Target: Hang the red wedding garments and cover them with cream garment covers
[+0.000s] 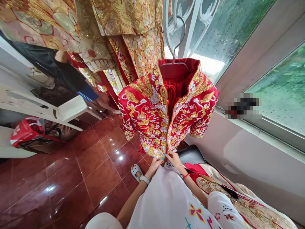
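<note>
A red jacket (166, 108) with heavy gold and silver embroidery hangs on a metal hanger (175, 47) from a white window grille. My left hand (156, 163) pinches the bottom hem on the left side of the front opening. My right hand (173, 158) pinches the hem on the right side, close against the left hand. Both hands are closed on the fabric at the lowest point of the opening. A white band sits on my left wrist and a red cord on my right wrist.
More gold embroidered garments (107, 28) hang at the upper left. A white plastic chair (59, 111) and a red bag (26, 130) stand at the left on the red tiled floor (95, 171). Another embroidered cloth (238, 197) lies at my right beneath the window wall.
</note>
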Demonstrator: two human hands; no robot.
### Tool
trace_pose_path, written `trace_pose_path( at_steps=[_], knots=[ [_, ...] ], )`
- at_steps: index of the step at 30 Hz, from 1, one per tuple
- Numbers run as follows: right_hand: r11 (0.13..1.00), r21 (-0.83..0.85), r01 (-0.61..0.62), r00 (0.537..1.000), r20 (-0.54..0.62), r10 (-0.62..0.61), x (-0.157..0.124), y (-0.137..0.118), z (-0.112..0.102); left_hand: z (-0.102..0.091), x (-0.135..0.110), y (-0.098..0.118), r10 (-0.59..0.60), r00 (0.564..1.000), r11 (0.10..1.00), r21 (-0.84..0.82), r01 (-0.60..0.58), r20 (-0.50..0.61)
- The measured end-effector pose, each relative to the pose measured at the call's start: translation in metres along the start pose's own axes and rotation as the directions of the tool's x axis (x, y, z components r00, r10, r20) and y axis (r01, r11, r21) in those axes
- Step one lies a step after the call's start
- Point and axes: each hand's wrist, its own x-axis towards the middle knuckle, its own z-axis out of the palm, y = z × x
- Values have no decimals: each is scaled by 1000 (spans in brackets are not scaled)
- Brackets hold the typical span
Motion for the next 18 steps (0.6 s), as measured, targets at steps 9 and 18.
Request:
trace_pose_path(
  at_steps=[9,18],
  knots=[
    [969,92,-228,962,177,210,-5,-16,7,-6,4,0,13,999,1000,20,-13,-31],
    [962,220,-160,983,127,135,7,-94,12,-10,21,-8,33,989,999,-3,-34,-143]
  ],
)
